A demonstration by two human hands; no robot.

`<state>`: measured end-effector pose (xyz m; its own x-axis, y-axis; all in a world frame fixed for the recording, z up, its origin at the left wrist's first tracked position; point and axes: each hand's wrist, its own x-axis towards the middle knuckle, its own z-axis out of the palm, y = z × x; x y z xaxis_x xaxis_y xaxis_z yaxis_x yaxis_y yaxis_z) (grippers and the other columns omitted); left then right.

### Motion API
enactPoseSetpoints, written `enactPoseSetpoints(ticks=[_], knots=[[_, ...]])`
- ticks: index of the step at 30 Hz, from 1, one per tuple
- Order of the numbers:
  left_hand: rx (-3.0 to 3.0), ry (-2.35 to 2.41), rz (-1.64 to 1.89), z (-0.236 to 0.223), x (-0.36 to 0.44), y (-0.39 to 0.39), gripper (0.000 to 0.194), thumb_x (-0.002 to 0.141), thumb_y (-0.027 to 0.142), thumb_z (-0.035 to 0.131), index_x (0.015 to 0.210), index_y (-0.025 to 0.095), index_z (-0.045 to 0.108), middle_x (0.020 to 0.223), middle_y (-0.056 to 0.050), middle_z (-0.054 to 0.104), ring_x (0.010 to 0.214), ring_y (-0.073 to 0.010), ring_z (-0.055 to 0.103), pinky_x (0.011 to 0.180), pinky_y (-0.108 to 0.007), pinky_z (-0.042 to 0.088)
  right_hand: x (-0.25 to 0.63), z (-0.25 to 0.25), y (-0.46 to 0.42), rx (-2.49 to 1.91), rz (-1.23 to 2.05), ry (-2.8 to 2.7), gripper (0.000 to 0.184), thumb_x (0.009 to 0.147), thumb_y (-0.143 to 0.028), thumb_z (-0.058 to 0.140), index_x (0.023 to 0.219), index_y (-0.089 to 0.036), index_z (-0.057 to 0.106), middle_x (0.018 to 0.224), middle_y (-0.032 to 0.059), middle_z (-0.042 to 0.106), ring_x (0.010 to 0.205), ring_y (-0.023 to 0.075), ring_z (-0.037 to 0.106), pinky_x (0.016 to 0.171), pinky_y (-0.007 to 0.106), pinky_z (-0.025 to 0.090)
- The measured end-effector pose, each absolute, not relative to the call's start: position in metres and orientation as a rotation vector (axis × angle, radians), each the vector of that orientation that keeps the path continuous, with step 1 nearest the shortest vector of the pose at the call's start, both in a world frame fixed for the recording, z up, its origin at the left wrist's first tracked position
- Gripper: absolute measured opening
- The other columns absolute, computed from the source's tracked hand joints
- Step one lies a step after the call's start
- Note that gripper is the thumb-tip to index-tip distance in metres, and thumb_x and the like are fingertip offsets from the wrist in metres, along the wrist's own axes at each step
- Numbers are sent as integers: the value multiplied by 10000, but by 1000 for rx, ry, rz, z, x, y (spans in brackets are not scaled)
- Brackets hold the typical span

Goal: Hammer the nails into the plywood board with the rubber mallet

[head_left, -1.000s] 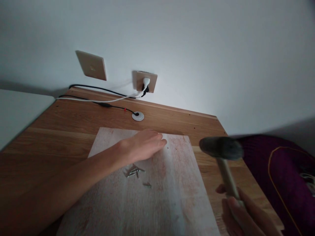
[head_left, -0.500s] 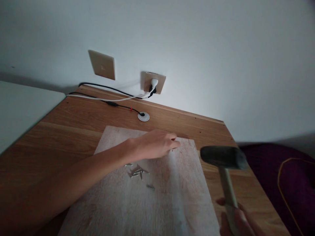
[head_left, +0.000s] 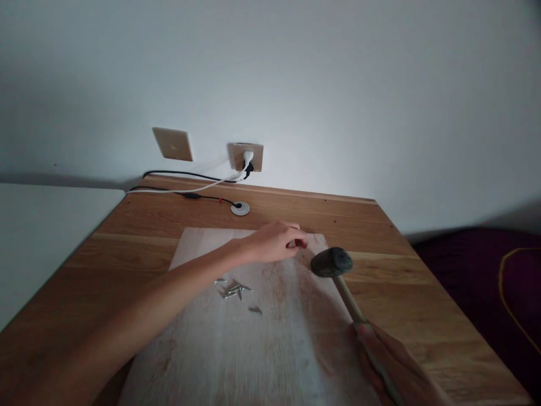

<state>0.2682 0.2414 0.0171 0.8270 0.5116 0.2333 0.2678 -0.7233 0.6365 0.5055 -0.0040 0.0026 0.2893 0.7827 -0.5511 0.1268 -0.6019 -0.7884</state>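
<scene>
At the left, several loose metal fasteners (head_left: 234, 290) lie on the pale wood-grain board (head_left: 245, 361), closer to you than your left hand (head_left: 274, 242). That hand is at the board's far right part, thumb and fingers curled into a pinch; I cannot tell whether they grip a fastener. Just right of your fingertips is the dark head of the mallet (head_left: 332, 263), its long axis roughly crosswise; its height above the board is unclear. The handle (head_left: 349, 300) slants from there rightward and toward you, into your right hand (head_left: 391, 355), which is wrapped around it. Your left hand is nearer both the fasteners and the mallet's head.
</scene>
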Motion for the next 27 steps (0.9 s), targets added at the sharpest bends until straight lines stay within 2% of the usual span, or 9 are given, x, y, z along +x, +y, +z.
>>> enactPoseSetpoints(ticks=[2,5,9,12,14,19,27], knots=[[2382,627,513,18,277,241,175,906,54,644,1002,150,754,997,-75,775,825,-163,668,797,-294,458,503,3,0,-1851,1394,-873,692,867,-871,684,678,-215,573,491,-77,518,282,19,380,287,118,289],[2356,689,478,14,286,239,165,886,65,667,1000,155,744,954,-67,789,811,-173,680,786,-298,461,503,2,4,-1720,1477,-872,739,829,-906,683,641,-212,514,465,-102,460,273,16,382,283,113,284],[2367,660,489,2,289,241,168,882,69,669,987,168,755,995,-83,800,870,-202,712,823,-315,487,504,-4,3,-1704,1462,-831,736,833,-924,653,664,-223,504,507,-96,507,256,13,346,253,132,302],[2338,689,518,-6,288,246,165,898,87,672,1015,160,762,966,-83,798,815,-194,709,783,-302,501,501,-9,1,-1743,1394,-891,736,849,-942,604,675,-233,504,479,-98,485,249,22,331,246,140,289],[2303,707,544,-9,287,248,152,926,109,667,1036,158,760,964,-76,800,792,-179,701,765,-287,506,498,-9,0,-1750,1355,-947,701,894,-914,577,717,-238,525,441,-109,441,265,32,333,265,131,291],[2239,692,597,-11,283,246,146,947,135,677,1055,163,771,987,-65,802,823,-164,704,800,-267,524,494,-1,0,-1806,1311,-930,608,946,-829,580,840,-230,560,505,-116,477,294,32,358,290,129,292],[2242,612,616,-20,285,242,164,905,70,686,999,153,792,997,-80,814,854,-180,730,807,-265,529,493,-4,0,-1821,1248,-1021,545,1005,-741,563,825,-227,576,513,-114,466,324,42,365,321,146,283]])
